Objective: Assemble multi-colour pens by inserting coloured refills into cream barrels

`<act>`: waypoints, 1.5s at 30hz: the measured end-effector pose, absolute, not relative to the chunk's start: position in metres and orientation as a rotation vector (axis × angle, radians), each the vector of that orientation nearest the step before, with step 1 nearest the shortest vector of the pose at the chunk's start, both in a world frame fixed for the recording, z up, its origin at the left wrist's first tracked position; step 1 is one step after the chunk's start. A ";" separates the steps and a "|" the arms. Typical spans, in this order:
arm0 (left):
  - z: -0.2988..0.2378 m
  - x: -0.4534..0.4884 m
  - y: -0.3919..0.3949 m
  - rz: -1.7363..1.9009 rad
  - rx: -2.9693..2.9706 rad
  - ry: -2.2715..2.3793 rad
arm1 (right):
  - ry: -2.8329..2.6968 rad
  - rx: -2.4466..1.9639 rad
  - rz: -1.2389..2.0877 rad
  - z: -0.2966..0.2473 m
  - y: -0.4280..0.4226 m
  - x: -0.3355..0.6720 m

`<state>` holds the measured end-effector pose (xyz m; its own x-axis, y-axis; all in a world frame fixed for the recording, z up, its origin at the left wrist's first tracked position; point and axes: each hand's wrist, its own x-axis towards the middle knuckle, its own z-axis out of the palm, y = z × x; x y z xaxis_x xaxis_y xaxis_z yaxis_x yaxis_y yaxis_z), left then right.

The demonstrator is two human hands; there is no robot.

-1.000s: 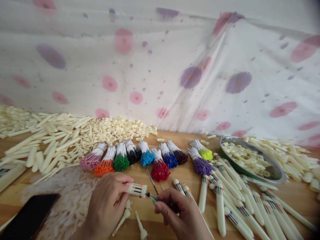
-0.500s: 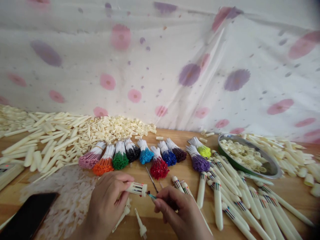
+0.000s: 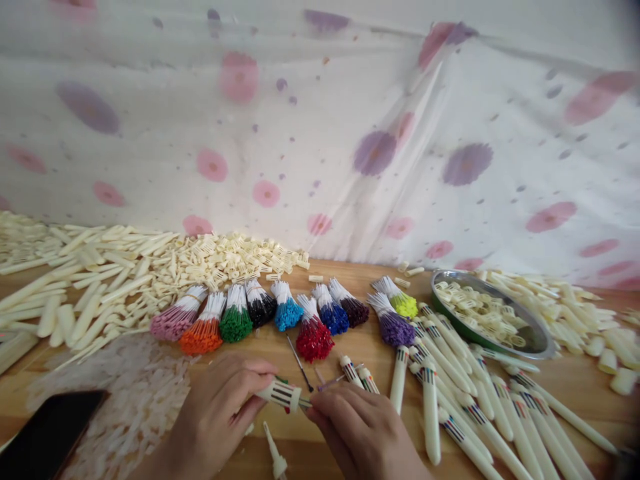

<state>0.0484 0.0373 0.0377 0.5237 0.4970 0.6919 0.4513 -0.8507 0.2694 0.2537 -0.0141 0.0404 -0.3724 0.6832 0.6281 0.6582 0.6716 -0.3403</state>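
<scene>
My left hand is closed around a cream pen barrel with coloured stripes, held level above the wooden table. My right hand pinches a thin refill right at the barrel's open end; the refill is mostly hidden by my fingers. A loose thin refill lies on the table just beyond the barrel. Behind it sit bundles of coloured refills: pink, orange, green, black, light blue, red, dark blue, purple, yellow-green.
Several assembled striped pens lie to the right. A metal bowl holds cream clips. Heaps of cream barrels and clips fill the left and far right. A black phone lies at the lower left; a cream pen tip lies near the table's front.
My right hand has moved left up against the barrel's end, and the blue-tipped refill that showed between my hands is now hidden. The view has shifted slightly.
</scene>
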 end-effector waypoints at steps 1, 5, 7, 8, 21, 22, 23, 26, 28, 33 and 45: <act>0.037 0.049 0.037 1.245 2.700 0.832 | -2.120 -1.024 0.039 0.039 -0.014 0.254; 0.032 0.051 0.035 1.179 2.725 0.810 | -2.177 -1.027 0.019 0.037 -0.017 0.255; 0.031 0.051 0.035 1.162 2.728 0.797 | -2.186 -1.032 0.008 0.038 -0.018 0.256; 0.031 0.051 0.034 1.167 2.729 0.797 | -2.182 -1.030 0.003 0.038 -0.019 0.255; 0.035 0.049 0.037 1.336 2.698 0.940 | -2.014 -1.074 -0.157 0.046 -0.012 0.253; 0.034 0.049 0.037 1.348 2.688 0.975 | -2.001 -1.133 -0.129 0.044 -0.011 0.256; 0.033 0.048 0.038 1.367 2.679 1.014 | -2.002 -1.214 -0.095 0.039 -0.010 0.258; 0.030 0.045 0.041 1.418 2.649 1.165 | -2.149 -1.488 -0.067 0.018 -0.004 0.263; 0.028 0.042 0.043 1.414 2.625 1.268 | -2.325 -1.611 -0.125 0.002 0.001 0.264; 0.022 0.036 0.051 1.335 2.574 1.431 | -2.427 -1.820 -0.088 -0.011 0.010 0.258; 0.025 0.033 0.056 1.313 2.418 1.379 | -1.506 -2.303 0.014 0.040 0.043 0.392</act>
